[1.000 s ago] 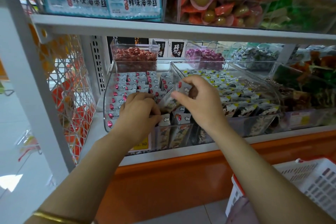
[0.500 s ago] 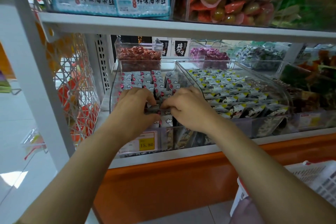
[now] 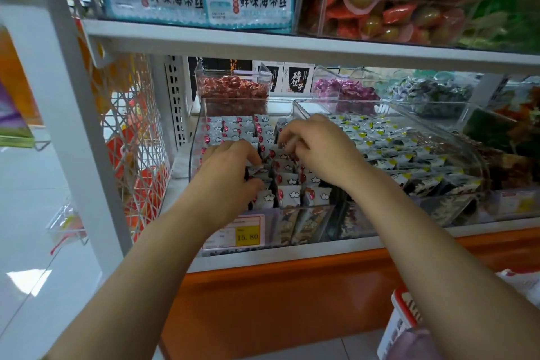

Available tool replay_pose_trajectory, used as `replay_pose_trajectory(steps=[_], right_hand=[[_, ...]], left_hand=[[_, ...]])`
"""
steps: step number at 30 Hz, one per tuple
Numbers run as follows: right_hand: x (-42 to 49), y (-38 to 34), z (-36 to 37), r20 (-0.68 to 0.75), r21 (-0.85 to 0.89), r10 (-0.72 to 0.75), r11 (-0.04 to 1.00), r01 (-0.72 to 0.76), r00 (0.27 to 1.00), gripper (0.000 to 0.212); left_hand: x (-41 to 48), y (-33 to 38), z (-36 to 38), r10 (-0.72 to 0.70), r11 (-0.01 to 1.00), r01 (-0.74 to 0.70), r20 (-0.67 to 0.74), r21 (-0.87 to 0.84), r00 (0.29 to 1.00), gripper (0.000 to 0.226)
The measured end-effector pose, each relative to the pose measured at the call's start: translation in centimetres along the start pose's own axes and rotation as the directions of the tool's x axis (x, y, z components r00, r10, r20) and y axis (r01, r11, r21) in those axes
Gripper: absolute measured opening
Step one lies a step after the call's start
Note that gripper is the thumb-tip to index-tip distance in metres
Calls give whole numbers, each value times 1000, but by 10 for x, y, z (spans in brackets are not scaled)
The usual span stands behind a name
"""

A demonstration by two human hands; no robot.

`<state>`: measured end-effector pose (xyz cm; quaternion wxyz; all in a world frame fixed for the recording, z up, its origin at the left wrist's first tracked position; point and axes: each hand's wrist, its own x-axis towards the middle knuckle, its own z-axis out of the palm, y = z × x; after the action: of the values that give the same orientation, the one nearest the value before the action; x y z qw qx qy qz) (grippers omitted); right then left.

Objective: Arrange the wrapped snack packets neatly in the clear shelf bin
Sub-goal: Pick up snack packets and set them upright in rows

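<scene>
A clear shelf bin (image 3: 317, 211) holds rows of small grey-white snack packets (image 3: 290, 196) printed with clouds and red dots, standing on edge. Both hands are inside the bin. My left hand (image 3: 229, 168) is over the left rows, with fingers curled down among the packets and the thumb against a row. My right hand (image 3: 320, 152) is over the middle rows, and its curled fingertips pinch packet tops near the bin's right wall. The packets under both palms are hidden.
Next to it on the right, a second clear bin (image 3: 455, 137) holds yellow-dotted packets. Bins of red sweets (image 3: 233, 90) and purple sweets (image 3: 346, 90) stand behind. An upper shelf (image 3: 263, 42) hangs low overhead. A price tag (image 3: 247, 233) sits in front, and a red-rimmed basket (image 3: 404, 311) is at the lower right.
A second ago my right hand held one packet above the rows. Both hands then dropped together onto the packets, and now they have spread apart, the right one further back in the bin.
</scene>
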<state>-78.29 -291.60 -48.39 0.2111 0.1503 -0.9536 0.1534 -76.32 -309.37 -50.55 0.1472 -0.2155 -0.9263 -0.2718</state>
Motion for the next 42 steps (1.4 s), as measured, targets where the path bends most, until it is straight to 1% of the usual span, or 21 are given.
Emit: replay_pose_trajectory(steps=[2, 6, 8, 10, 12, 15, 17, 19, 21, 22, 23, 25, 27, 28, 29, 32, 36, 37, 39, 40, 42], right_hand=[[7, 3, 1, 2, -79, 3, 997, -3, 1000, 28], [9, 3, 9, 151, -311, -8, 949, 55, 988, 21], [8, 3, 11, 141, -317, -28, 946, 72, 990, 15], [7, 4, 9, 103, -218, -44, 974, 66, 994, 6], [5, 3, 6, 50, -92, -53, 994, 57, 997, 4], [-2, 1, -4, -123, 176, 19, 984, 2, 992, 7], [-8, 0, -12, -263, 278, 91, 960, -14, 961, 6], [-16, 0, -19, -396, 349, 156, 937, -9, 905, 8], [-25, 1, -24, -482, 430, 243, 903, -14, 842, 9], [-30, 2, -25, -493, 483, 298, 875, -28, 817, 10], [-34, 2, -26, -473, 559, 367, 828, -49, 801, 10], [-43, 1, -25, -339, 758, 515, 645, -95, 787, 11], [-51, -2, -21, -184, 893, 595, 434, -120, 782, 12], [-54, -3, -19, -131, 926, 610, 357, -124, 782, 14], [-56, -4, -17, -88, 949, 617, 292, -123, 782, 16], [-60, -3, -16, 19, 989, 599, 106, -102, 801, 17], [-62, 0, -20, 150, 982, 454, -173, -79, 878, 6], [-62, 0, -21, 175, 973, 424, -214, -89, 889, 9], [-62, 1, -21, 216, 960, 395, -255, -119, 893, 18], [-61, 1, -21, 227, 957, 392, -260, -129, 892, 19], [-61, 0, -19, 232, 959, 402, -249, -138, 886, 19]], left_hand=[[0, 1, 0, -9, 1000, 9, -6, 5, 1000, 27], [-1, 2, -1, -23, 1000, 23, -16, 1, 1000, 24], [0, 2, -1, -25, 1000, 25, -22, -1, 999, 24], [0, 2, 0, -26, 1000, 26, -26, 0, 999, 23], [0, 3, 0, -37, 999, 36, -37, -19, 999, 22], [1, 5, 1, -55, 995, 48, -81, -85, 995, 18], [0, 6, 1, -66, 991, 50, -125, -125, 990, 16], [-1, 8, 1, -81, 985, 55, -155, -164, 985, 22], [-1, 11, 2, -94, 974, 55, -170, -221, 981, 31], [-1, 14, 1, -101, 965, 54, -173, -258, 980, 35], [0, 17, 1, -112, 949, 58, -161, -309, 981, 38], [-1, 22, 1, -145, 894, 88, -99, -439, 984, 40], [-2, 25, 3, -166, 826, 120, -33, -551, 986, 32], [-3, 26, 2, -177, 785, 137, -7, -604, 984, 25], [-3, 27, 2, -193, 738, 157, 18, -656, 981, 20], [-3, 27, 1, -257, 548, 215, 82, -809, 963, 20], [-3, 25, -4, -304, 245, 244, 164, -938, 938, 20], [-2, 24, -5, -312, 203, 241, 171, -949, 935, 21], [-2, 22, -6, -343, 174, 240, 170, -955, 924, 25], [-2, 21, -7, -354, 160, 241, 173, -957, 919, 25], [-1, 19, -7, -349, 91, 248, 202, -965, 915, 21]])
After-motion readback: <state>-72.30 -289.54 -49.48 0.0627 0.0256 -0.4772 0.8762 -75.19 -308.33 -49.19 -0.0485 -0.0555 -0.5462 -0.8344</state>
